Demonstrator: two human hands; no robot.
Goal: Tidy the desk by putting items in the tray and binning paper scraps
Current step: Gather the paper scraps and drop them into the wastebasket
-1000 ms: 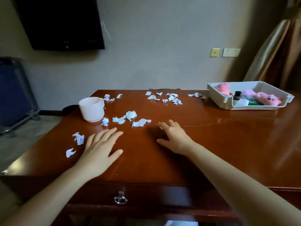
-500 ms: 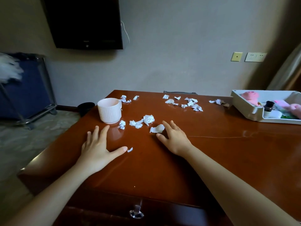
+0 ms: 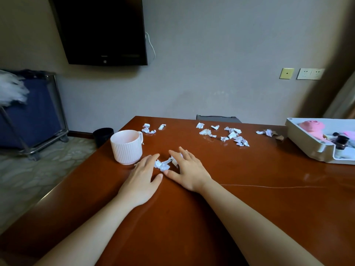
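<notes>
Both hands have slid in toward each other since half a second back, herding the near scraps that lay spread out into one small heap between them. I now have my left hand [image 3: 143, 176] flat on the desk [image 3: 249, 198], palm down, fingers together and reaching forward, the thumb stretched right until it nearly meets the thumb of my right hand [image 3: 189, 169]. That hand also lies palm down, fingers spread and slightly arched, its fingertips over the right edge of the gathered scraps [image 3: 163, 164]. Neither hand grips anything; both are open and only pen the paper in from either side. My bare forearms run back toward me across the wood in a wide V.

A ribbed pink mug [image 3: 126, 146] stands just beside my left fingertips, upright, handle turned to the far side. Beyond it a few more crumpled scraps [image 3: 148, 129] lie near the desk's back edge, a bigger scatter [image 3: 230, 134] sits further right, and a last cluster [image 3: 266, 132] lies close to the white tray [image 3: 307, 148]. The tray rests at the far right, cut by the frame edge, with a pink plush toy [image 3: 311, 129] and a small dark-capped bottle [image 3: 342, 142] inside.

The desk is glossy reddish-brown wood. On the floor past its left corner stands a small dark bin [image 3: 102, 135], and further left a blue cart with a metal frame [image 3: 32, 116]. A dark television [image 3: 103, 29] hangs on the grey wall, with wall sockets [image 3: 310, 73] to the right.
</notes>
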